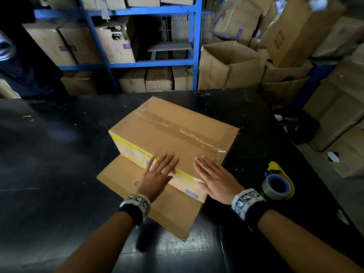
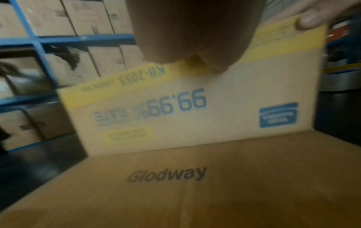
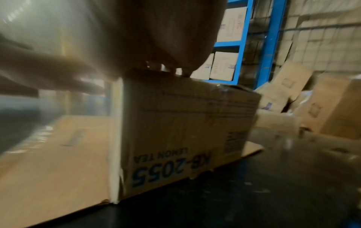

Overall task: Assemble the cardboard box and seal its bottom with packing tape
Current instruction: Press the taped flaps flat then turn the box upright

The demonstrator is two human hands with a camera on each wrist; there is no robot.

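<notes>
A brown cardboard box (image 1: 173, 133) with a yellow stripe stands upside down on the black table (image 1: 49, 154). Clear tape (image 1: 177, 127) runs along the seam of its upturned bottom. One long flap (image 1: 153, 200) lies flat on the table toward me. My left hand (image 1: 157, 174) rests flat, fingers straight, on the box's near top edge. My right hand (image 1: 214, 178) lies flat beside it at the near right corner. The left wrist view shows the printed side (image 2: 185, 108) and the flap (image 2: 195, 185). The right wrist view shows the box's end face (image 3: 185, 131).
A tape dispenser (image 1: 277, 184) with a blue core and yellow body lies on the table right of my right wrist. Blue shelving (image 1: 141, 64) full of cartons stands behind the table. Open and stacked cartons (image 1: 232, 64) crowd the right side. A dark-clothed person (image 1: 23, 66) stands at the far left.
</notes>
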